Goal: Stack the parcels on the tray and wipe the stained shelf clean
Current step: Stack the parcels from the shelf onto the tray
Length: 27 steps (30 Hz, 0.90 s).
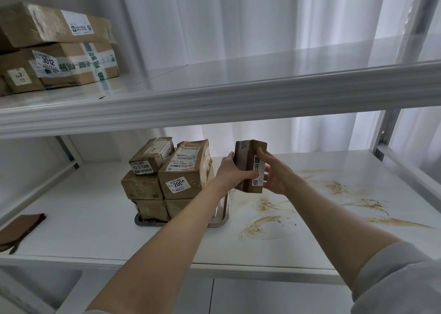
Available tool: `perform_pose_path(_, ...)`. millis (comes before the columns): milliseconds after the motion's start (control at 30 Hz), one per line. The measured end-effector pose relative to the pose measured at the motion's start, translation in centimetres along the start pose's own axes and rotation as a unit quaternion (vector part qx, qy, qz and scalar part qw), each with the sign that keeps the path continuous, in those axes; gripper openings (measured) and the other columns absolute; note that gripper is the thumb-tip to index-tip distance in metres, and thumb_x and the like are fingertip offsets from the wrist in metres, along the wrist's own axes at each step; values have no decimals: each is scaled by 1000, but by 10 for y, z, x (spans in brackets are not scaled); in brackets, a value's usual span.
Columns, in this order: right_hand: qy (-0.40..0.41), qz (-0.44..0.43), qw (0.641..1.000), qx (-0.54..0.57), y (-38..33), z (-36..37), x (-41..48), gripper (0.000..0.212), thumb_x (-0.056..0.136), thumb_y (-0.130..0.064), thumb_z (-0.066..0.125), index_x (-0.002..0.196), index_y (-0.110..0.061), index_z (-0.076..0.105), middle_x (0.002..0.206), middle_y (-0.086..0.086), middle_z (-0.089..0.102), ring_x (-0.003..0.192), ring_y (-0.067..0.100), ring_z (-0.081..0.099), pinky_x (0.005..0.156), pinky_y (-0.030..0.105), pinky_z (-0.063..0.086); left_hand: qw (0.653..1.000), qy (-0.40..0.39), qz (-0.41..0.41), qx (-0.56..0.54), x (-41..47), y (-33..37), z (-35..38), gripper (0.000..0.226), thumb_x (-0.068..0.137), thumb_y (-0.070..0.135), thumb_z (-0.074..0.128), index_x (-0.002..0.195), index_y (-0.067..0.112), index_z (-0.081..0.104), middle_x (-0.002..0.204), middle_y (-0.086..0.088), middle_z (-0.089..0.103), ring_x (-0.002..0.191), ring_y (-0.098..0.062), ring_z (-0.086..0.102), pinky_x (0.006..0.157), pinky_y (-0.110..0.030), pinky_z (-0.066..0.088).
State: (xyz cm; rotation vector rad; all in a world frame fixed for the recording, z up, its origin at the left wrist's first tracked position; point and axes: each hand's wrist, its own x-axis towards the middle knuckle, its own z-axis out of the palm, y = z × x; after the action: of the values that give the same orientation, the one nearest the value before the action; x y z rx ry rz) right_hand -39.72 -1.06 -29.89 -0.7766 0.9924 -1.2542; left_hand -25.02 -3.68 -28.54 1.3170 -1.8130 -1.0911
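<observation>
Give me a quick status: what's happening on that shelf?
Left hand and right hand both grip one upright parcel. Stack on tray alongside. Brown stains unwiped; cloth lies far left. Nothing blocking.

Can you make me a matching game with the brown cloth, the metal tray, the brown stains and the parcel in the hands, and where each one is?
Things:
1. brown cloth
2. metal tray
3. brown stains
4. held parcel

Places:
A. under the stack of parcels
B. smeared on the right part of the lower shelf
C. between the left hand and the right hand, off the shelf
D. lying at the left end of the lower shelf

Pairs: 1-D, 2-A, 3-B, 4-C
</observation>
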Motion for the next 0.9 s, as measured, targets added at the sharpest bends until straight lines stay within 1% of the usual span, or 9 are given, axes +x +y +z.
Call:
perform_pose_path(200, -10, -6, 1000, 26, -1, -8, 5, 23, 94, -39, 54, 112, -28, 62, 108, 12, 60, 98, 33, 61, 83, 47, 54, 998, 17, 38, 37, 0, 1, 3, 80, 66, 31, 83, 133, 18, 42, 126, -3, 47, 114, -19, 52, 95, -40, 52)
perform_pose_path(300, -14, 1, 999, 46, -1, -14, 10, 33, 96, -40, 50, 124, -25, 58, 118, 17, 55, 108, 39, 57, 83, 53, 53, 999, 2, 49, -6, 0, 0, 0, 75, 72, 32, 79, 136, 20, 42, 131, -2, 49, 116, -22, 54, 92, -38, 54)
perform_pose_path(400, -27, 15, 997, 71, 2, -22, 15, 46, 94, -46, 49, 132, -21, 55, 133, 22, 49, 120, 45, 52, 87, 58, 51, 994, -1, 25, -105, -4, 3, -4, 48, 91, 34, 59, 136, 19, 46, 129, -2, 57, 114, -23, 58, 83, -29, 54)
perform_pose_path(467, -21, 42, 993, 108, 2, -22, 17, 55, 93, -53, 46, 134, -17, 53, 135, 23, 50, 120, 45, 53, 89, 59, 51, 986, 11, -23, -166, -4, 7, -5, 38, 99, 37, 42, 131, 19, 51, 128, -5, 58, 116, -23, 56, 91, -35, 50)
perform_pose_path(533, -12, 64, 989, 130, 1, -19, 18, 56, 94, -57, 40, 130, -16, 54, 131, 22, 55, 117, 44, 56, 91, 61, 48, 977, 12, -71, -199, -3, 9, -6, 34, 100, 41, 34, 122, 22, 54, 125, -6, 58, 119, -26, 54, 101, -43, 46)
perform_pose_path(633, 4, 75, 988, 134, -1, -18, 19, 51, 96, -58, 32, 120, -20, 57, 128, 22, 58, 115, 45, 57, 93, 63, 46, 970, -20, -117, -214, -2, 4, -6, 31, 100, 45, 33, 116, 25, 51, 124, -11, 58, 119, -30, 55, 104, -49, 43)
perform_pose_path(733, 34, 71, 990, 118, -2, -17, 19, 52, 98, -57, 29, 126, -23, 56, 124, 20, 62, 109, 43, 60, 85, 60, 51, 960, -78, -137, -231, -3, 0, -7, 33, 100, 43, 34, 116, 20, 52, 114, -9, 62, 112, -32, 59, 98, -46, 49)
perform_pose_path(833, 62, 62, 991, 105, -3, -16, 16, 51, 98, -55, 32, 127, -21, 57, 120, 19, 64, 103, 41, 63, 75, 56, 54, 955, -112, -133, -240, -4, 1, -8, 28, 99, 36, 39, 114, 16, 52, 105, -8, 63, 106, -32, 61, 94, -47, 51)
perform_pose_path(900, 84, 55, 990, 101, -4, -16, 15, 47, 98, -51, 38, 126, -18, 57, 121, 15, 64, 108, 38, 62, 80, 56, 54, 957, -115, -122, -237, -4, 1, -8, 26, 99, 30, 43, 116, 13, 53, 105, -8, 64, 107, -34, 61, 92, -48, 52)
